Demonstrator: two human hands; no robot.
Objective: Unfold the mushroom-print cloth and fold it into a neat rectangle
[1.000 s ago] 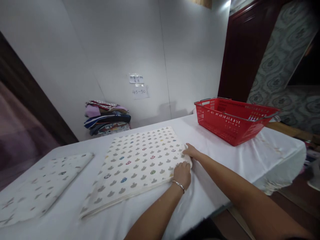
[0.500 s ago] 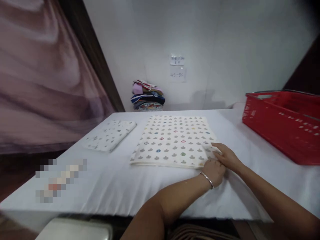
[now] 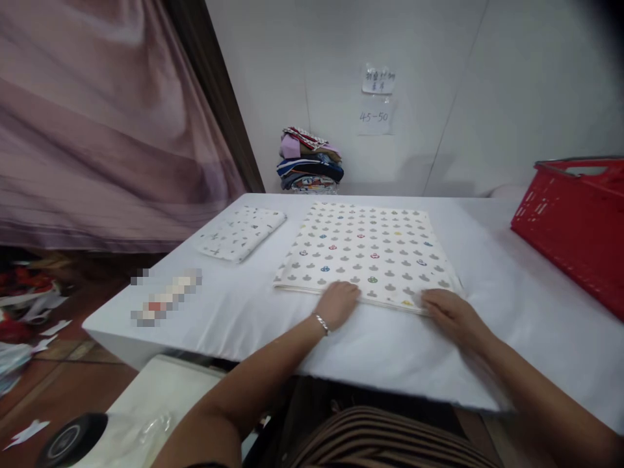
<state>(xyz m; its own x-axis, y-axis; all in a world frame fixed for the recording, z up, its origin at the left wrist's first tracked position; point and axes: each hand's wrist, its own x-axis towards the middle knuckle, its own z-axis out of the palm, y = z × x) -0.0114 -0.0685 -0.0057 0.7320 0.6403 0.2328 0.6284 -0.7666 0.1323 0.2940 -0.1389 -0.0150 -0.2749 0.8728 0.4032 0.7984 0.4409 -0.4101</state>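
Evidently, work is approx. halfway, in this inspector's judgement. The larger printed cloth (image 3: 361, 250) lies flat on the white-covered table (image 3: 229, 309), directly ahead of both hands; its near edge shows more than one layer, count n/a. L. hand (image 3: 338, 305), palm down, fingers loosely bent, rests over the near edge, approx. mid-length; pinch or mere press: can't tell. R. hand (image 3: 451, 315) is at the near right corner, fingers curled at the edge; grip likely, not confirmed, as the underside is hidden. Hands well apart.

Done, as far as visible: cloth doubled & fairly smooth; smaller printed cloth (image 3: 244, 232), fwd-left of L. hand, already a compact folded pad. Outstanding, by comparison: larger cloth not yet reduced to a similar size.

Also noted: red basket (image 3: 570, 227) fwd-right of R. hand, contents n/v; fabric pile (image 3: 311, 166) beyond the cloth, fwd of L. hand, apparently stacked.
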